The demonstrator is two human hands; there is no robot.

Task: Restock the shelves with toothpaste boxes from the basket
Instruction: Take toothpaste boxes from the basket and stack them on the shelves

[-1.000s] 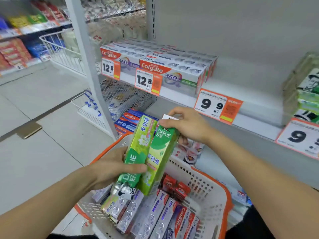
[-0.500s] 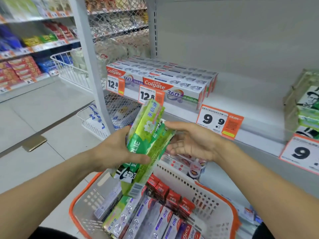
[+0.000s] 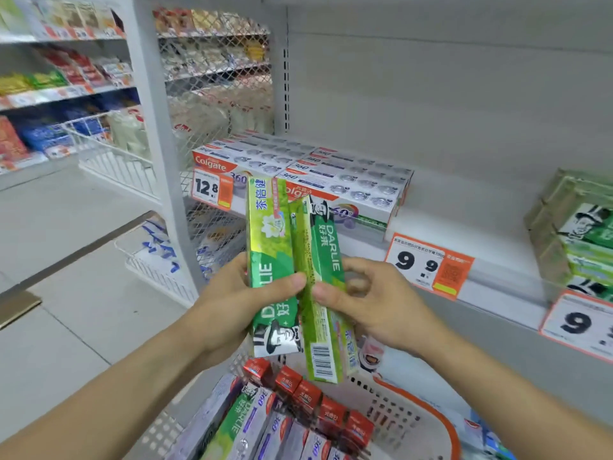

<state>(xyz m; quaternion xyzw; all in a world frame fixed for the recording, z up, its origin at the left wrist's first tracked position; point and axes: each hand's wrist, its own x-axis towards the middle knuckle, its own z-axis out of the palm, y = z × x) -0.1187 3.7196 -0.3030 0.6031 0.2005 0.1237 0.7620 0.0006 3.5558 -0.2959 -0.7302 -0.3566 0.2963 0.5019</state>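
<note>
Two green toothpaste boxes held upright above the basket (image 3: 444, 423), level with the shelf (image 3: 464, 227). Left hand (image 3: 225, 303) grips one box (image 3: 268, 247); right hand (image 3: 381, 300) grips the other (image 3: 318, 260), probably squaring them for shelving together.

L grip (image 3: 232, 302) & R grip (image 3: 374, 300) both curled, thumbs nearly meeting.

Glossy cardboard boxes (image 3: 270, 260); perforated plastic basket (image 3: 394, 423).
</note>
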